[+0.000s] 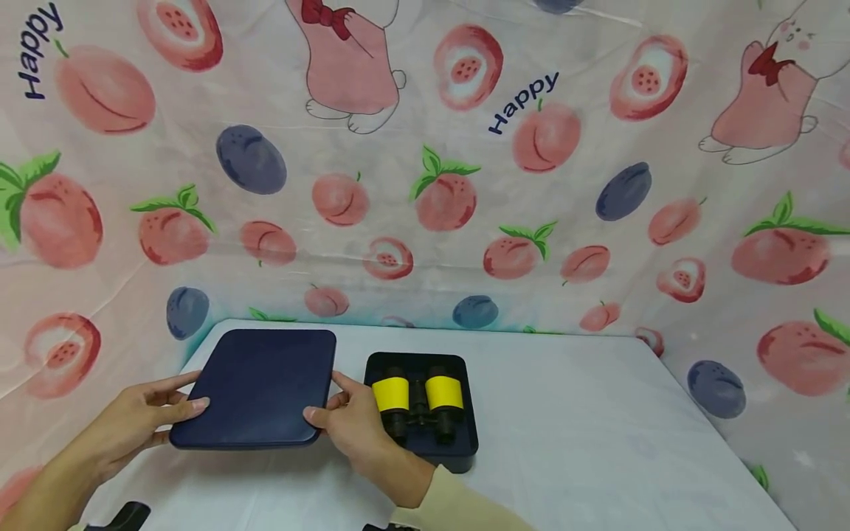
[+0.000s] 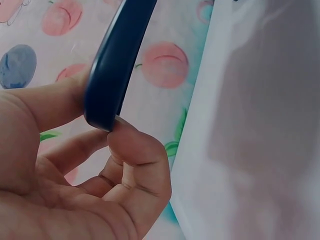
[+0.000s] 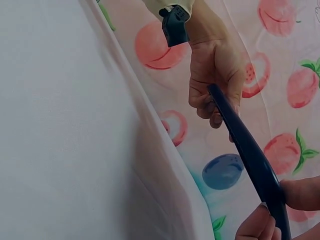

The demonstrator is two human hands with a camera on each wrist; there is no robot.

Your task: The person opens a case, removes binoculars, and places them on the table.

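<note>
A flat dark-blue lid [image 1: 259, 387] with rounded corners is held up above the table, tilted, its shadow on the white cloth. My left hand [image 1: 136, 420] pinches its left edge, thumb on top and fingers beneath. On the opposite edge my right hand [image 1: 358, 420] pinches it near the front corner. Seen edge-on, the lid [image 2: 117, 65] shows its thin rim in the left wrist view. Just right of my right hand stands an open dark-blue box [image 1: 458, 462]; black binoculars [image 1: 443, 392] with yellow bands lie inside. My right forearm hides the box's lower left corner.
The table [image 1: 584, 428] wears a white cloth and narrows toward the back. Behind and beside it hangs a curtain [image 1: 398, 162] printed with peaches, plums and cartoon animals.
</note>
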